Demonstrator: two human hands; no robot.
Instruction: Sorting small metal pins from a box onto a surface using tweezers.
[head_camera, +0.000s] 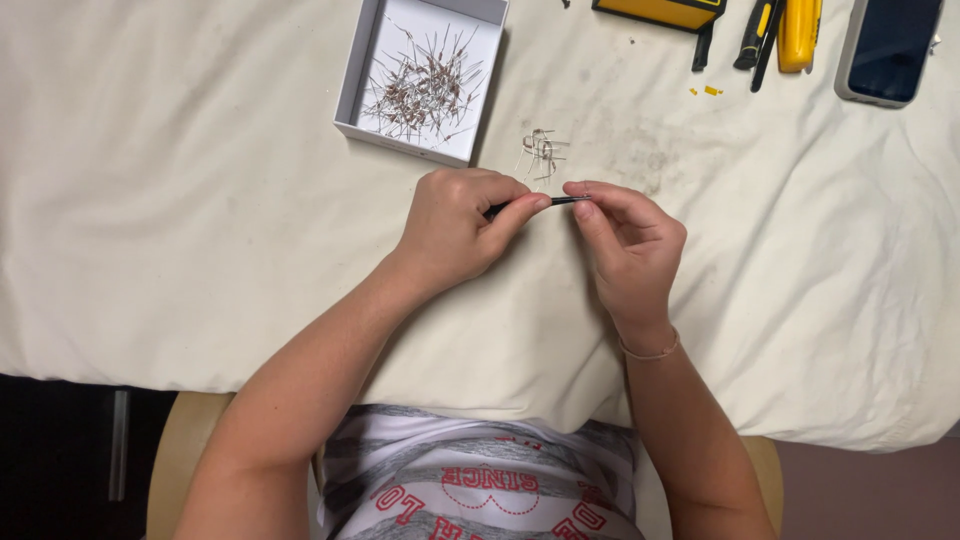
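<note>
Thin dark tool (540, 203) pinched between both hands, centre of cloth.
Left hand (452, 232) grips it at 9 o'clock; right hand (628, 243) fingertips (582, 207) pinch its tip at 3 o'clock.

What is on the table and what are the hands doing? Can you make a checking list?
Surface: table under a creased cream cloth, smudged grey near the middle.
Job's things: thin dark tool pinched between both hands; small pile of bent resistors on the cloth just beyond; white box of loose resistors.
Clutter: phone lying flat, yellow-handled tools, yellow and black device, tiny yellow scraps.
Grippers: left hand grips the tool; right hand pinches its tip.
Cables: nothing seen.
Surroundings: wooden chair edge, dark floor.
</note>
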